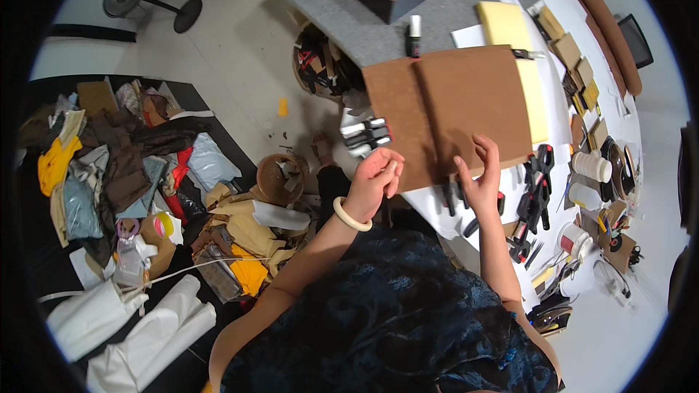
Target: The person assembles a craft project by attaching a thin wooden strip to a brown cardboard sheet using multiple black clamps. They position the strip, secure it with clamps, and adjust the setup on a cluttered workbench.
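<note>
A wide brown panel (480, 91), leather-like, with a dark raised strip down its middle, lies on the table in front of me. My right hand (482, 183) is over its near right part, fingers apart and holding nothing; contact with the surface is unclear. My left hand (377, 180), a cream bangle at its wrist, is by the near left corner with its fingers curled into a pinch. Whatever may be between those fingertips is too small to make out. Just beyond that hand, black-and-white clips (366, 133) sit at the panel's left edge.
Black clamps (537, 185) lie right of the panel. A white-capped bottle (414, 36) and yellow foam block (502, 25) stand beyond it. Thread spools (591, 166) line the far right. Left on the floor are a brown bin (280, 180) and heaped material scraps (109, 153).
</note>
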### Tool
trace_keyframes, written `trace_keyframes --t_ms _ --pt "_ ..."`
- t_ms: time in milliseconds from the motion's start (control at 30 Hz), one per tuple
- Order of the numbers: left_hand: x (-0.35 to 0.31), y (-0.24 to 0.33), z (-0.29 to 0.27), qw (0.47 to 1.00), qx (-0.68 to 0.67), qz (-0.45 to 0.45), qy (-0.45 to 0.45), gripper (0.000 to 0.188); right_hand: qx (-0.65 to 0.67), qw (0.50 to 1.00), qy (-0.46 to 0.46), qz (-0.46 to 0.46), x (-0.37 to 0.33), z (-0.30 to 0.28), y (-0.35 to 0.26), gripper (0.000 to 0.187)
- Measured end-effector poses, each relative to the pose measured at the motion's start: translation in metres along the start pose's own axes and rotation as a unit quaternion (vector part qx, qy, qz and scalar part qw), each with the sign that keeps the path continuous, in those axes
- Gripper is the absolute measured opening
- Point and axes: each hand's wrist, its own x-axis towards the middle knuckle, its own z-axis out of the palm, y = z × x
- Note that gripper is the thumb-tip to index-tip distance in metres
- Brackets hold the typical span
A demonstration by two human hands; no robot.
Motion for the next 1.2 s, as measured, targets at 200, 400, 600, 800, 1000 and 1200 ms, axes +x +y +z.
trace_keyframes --t_ms 200,400,600,800,1000,1200 --pt "0.021 0.053 -0.186 0.982 -0.163 0.080 0.060 0.014 -0.008 0.969 -0.246 0.008 0.113 0.213 -0.112 0.026" --pt "-0.013 0.088 -0.365 0.928 -0.166 0.051 0.330 0.011 -0.136 0.840 -0.525 -0.007 0.227 0.533 -0.016 0.029" --pt "0.024 0.082 -0.451 0.870 -0.016 0.047 0.490 0.035 -0.470 0.807 -0.357 -0.011 0.353 0.712 0.155 0.045" --pt "0.060 0.036 -0.517 0.900 -0.198 -0.030 0.386 0.034 -0.424 0.845 -0.223 -0.235 0.398 0.756 0.287 0.025" --pt "0.066 0.028 -0.514 0.884 -0.225 -0.082 0.401 0.026 -0.275 0.952 -0.134 0.003 0.424 0.798 0.223 0.033" --pt "0.114 0.049 -0.556 0.885 -0.094 -0.117 0.441 0.023 -0.435 0.883 -0.111 0.134 0.483 0.803 0.277 0.046"
